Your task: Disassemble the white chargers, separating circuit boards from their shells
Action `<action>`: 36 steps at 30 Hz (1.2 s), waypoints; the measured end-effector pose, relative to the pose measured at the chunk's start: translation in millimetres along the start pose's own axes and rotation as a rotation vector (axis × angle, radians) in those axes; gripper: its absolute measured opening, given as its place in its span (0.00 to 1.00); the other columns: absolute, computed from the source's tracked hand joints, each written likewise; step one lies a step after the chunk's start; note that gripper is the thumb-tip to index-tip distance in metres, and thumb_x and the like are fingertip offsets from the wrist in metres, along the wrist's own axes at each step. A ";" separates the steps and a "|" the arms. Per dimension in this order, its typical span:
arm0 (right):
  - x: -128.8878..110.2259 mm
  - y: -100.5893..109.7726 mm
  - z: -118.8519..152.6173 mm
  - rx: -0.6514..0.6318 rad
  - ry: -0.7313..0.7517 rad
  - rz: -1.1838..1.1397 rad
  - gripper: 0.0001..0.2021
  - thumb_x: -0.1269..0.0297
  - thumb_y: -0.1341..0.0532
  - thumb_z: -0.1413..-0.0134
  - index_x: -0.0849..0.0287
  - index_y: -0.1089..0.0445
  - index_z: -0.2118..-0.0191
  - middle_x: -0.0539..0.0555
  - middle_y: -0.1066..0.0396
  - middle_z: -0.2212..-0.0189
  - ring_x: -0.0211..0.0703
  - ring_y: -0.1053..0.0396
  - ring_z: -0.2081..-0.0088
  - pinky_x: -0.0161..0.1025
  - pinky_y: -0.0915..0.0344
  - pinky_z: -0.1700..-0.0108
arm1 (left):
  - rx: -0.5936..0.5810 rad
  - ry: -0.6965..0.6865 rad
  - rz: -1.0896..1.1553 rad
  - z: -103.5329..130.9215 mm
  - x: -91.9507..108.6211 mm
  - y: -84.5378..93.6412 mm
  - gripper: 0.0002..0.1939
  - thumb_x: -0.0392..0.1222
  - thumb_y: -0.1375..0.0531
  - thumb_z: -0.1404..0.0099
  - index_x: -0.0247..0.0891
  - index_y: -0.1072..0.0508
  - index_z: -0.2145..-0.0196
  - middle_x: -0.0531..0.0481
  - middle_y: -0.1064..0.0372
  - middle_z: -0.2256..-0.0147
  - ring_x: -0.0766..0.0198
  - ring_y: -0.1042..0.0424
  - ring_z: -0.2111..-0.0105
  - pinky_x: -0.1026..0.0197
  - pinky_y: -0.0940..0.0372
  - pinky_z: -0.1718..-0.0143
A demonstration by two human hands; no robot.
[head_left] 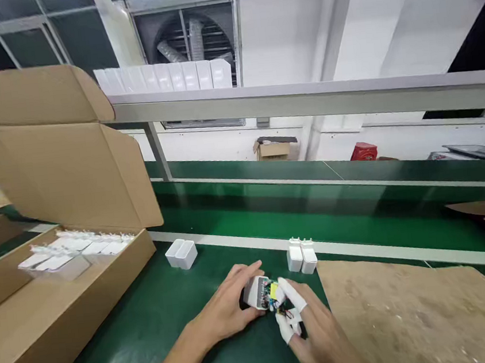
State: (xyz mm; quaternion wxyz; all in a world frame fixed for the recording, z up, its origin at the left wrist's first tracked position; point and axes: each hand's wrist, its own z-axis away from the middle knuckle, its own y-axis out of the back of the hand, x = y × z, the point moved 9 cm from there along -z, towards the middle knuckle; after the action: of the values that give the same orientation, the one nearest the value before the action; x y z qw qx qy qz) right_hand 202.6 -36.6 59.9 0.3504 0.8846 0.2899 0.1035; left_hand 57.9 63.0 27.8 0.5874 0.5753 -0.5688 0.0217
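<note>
White plastic makes the housing (254,292), which is at the lower centre of the frame, above the green table (150,341). The left hand (233,305) is clamped around this housing. The right hand (313,329), with white finger covers (292,295), pinches the circuit board (273,290) at its right end, near a small white piece (293,317), partly hidden by the fingers. The two hands are near each other, but not touching as far as I can see.

In my judgement, a thin wire could be caught or torn at the housing's edge, if the right fingers push unevenly. The board could also bend or slip, because the smooth covers may give weak grip.

The housing points its board side to the right of the frame. The long axis of housing and board together runs from left to right, sloping slightly downward to the right.
</note>
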 end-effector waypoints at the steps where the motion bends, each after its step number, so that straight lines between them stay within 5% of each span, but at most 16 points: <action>1: 0.8 -1.2 1.5 -0.007 -0.001 0.002 0.23 0.76 0.48 0.42 0.69 0.37 0.41 0.71 0.25 0.46 0.66 0.23 0.46 0.56 0.17 0.54 | 0.000 -0.013 -0.004 -0.7 2.1 -0.2 0.52 0.27 0.32 0.37 0.60 0.54 0.27 0.52 0.34 0.39 0.55 0.40 0.38 0.48 0.35 0.37; 9: 5.0 -11.1 6.7 -0.107 -0.033 -0.050 0.30 0.78 0.48 0.43 0.70 0.44 0.33 0.70 0.28 0.43 0.63 0.27 0.43 0.57 0.20 0.47 | -0.026 -0.068 -0.089 -2.1 11.3 -3.8 0.52 0.25 0.35 0.36 0.58 0.55 0.26 0.50 0.33 0.38 0.53 0.41 0.37 0.50 0.34 0.39; 20: -4.5 2.4 -5.1 -0.154 0.023 -0.030 0.26 0.80 0.48 0.50 0.72 0.37 0.43 0.74 0.30 0.44 0.64 0.27 0.47 0.57 0.20 0.49 | -0.058 -0.087 -0.140 -3.2 15.2 -9.0 0.51 0.27 0.35 0.32 0.60 0.58 0.26 0.52 0.34 0.37 0.52 0.43 0.37 0.47 0.36 0.37; 36: 1.3 -5.6 1.4 -0.254 -0.044 -0.122 0.31 0.79 0.47 0.47 0.71 0.44 0.35 0.70 0.35 0.39 0.63 0.33 0.43 0.59 0.24 0.42 | -0.051 -0.084 -0.125 -5.8 16.2 -9.7 0.49 0.29 0.35 0.32 0.59 0.57 0.26 0.52 0.33 0.38 0.54 0.41 0.38 0.47 0.36 0.37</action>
State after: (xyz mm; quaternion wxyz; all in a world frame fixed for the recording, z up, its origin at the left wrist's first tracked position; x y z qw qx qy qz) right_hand 201.7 -33.4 55.0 0.4713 0.8160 0.3197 0.0986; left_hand 73.9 53.7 34.5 0.5778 0.5950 -0.5561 -0.0538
